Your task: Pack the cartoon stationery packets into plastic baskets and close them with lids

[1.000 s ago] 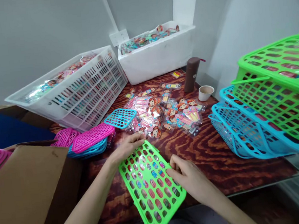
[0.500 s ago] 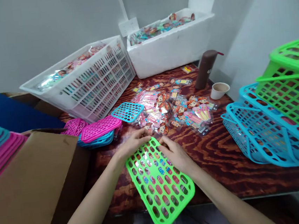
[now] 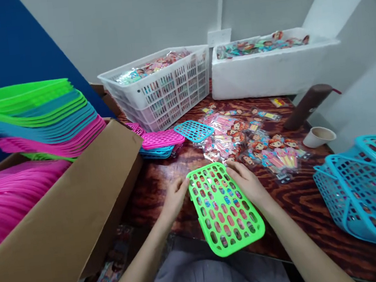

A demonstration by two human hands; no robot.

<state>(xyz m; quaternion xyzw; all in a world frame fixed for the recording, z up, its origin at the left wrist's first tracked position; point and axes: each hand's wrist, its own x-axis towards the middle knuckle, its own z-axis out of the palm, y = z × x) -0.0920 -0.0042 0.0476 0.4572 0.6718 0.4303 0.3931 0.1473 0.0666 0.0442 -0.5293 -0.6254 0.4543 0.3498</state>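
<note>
A green plastic basket (image 3: 229, 225) with a perforated lid lies in front of me at the table's near edge. Colourful packets show through its holes. My left hand (image 3: 176, 198) grips the basket's far left side, with the thumb at the edge and the other fingers mostly hidden. At the far right corner, my right hand (image 3: 248, 184) is closed on the same basket, its fingers curled around the rim. Just beyond lie heaps of clear packets (image 3: 227, 135) with printed cartoon heads and pink and yellow pieces inside.
Pink (image 3: 163, 138) and blue lids (image 3: 193, 131) lie left of the packets. Behind stand a white crate (image 3: 170, 91) and a foam box (image 3: 268, 73), both filled with packets. A carton (image 3: 90, 203) holds nested baskets at left. A brown bottle (image 3: 307, 107), paper cup (image 3: 319, 137) and blue baskets (image 3: 362, 190) stand right.
My view has swung left, bringing more of the carton into sight. My left hand has shifted from the basket's far edge to its left side. The right hand keeps its hold.
</note>
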